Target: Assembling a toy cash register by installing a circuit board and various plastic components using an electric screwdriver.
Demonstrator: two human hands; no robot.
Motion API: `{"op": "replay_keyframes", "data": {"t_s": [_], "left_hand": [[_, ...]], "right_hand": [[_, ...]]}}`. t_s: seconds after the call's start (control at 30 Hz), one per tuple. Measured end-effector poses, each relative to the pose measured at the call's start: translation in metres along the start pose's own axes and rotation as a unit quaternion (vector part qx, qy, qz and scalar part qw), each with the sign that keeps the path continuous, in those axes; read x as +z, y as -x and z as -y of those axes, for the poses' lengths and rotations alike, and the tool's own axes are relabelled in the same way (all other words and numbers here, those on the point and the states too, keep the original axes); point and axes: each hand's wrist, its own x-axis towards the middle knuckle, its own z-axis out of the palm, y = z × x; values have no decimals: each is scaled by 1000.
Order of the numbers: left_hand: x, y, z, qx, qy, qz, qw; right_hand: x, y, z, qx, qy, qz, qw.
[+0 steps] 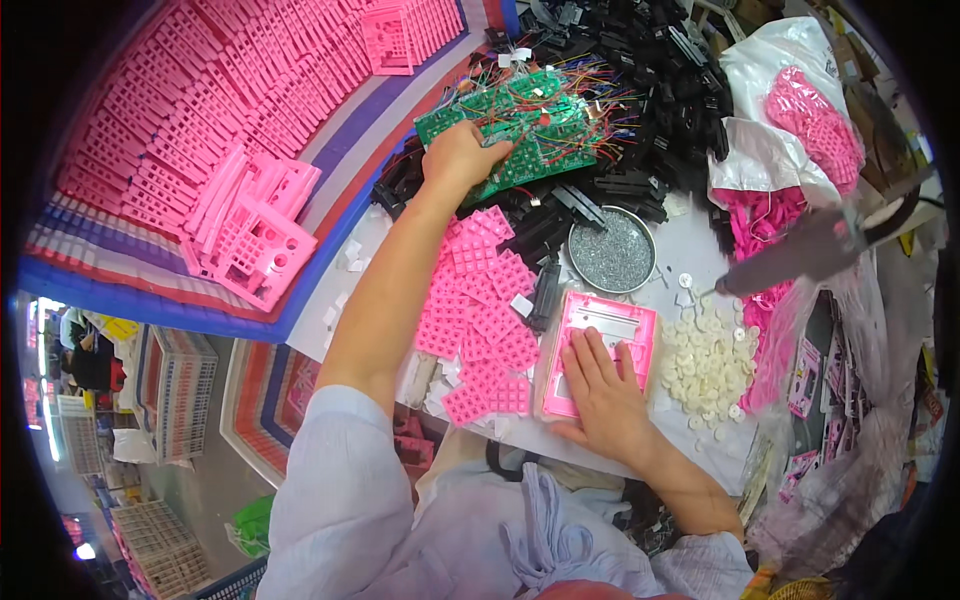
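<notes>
From my distant post, I see first the striped woven liner (352,128) at the far left, which carries rows of pink plastic panels (265,75). Beside it is the white worktop (700,255). At its far side spreads a heap of black plastic parts (650,110), and against it lies a pile of green circuit boards (560,150) with coloured wires.

The left hand (462,158) is on this pile, its fingers bent; I cannot tell whether they grip a board. The right hand (603,395) rests flat on the open pink casing (563,388), fingers extended and slightly apart, not closed around it.

The casing lies nearer to the body and to the right of the boards. Its long axis points away from the body, while the boards' runs mainly left to right. For the casing, the right hand is nearer; for the boards, the left.

Pink button sheets (480,325) lie left of the casing, white discs (695,370) right.
</notes>
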Motion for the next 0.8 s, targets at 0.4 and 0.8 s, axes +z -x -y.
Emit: {"op": "replay_keyframes", "data": {"t_s": [0.4,0.8], "left_hand": [[-18,-2,-53,14,-50,42,998],[-18,-22,-82,-72,-23,112,991]], "right_hand": [[7,3,1,-7,-30,-35,999],[4,9,4,-6,-16,-38,999]]}}
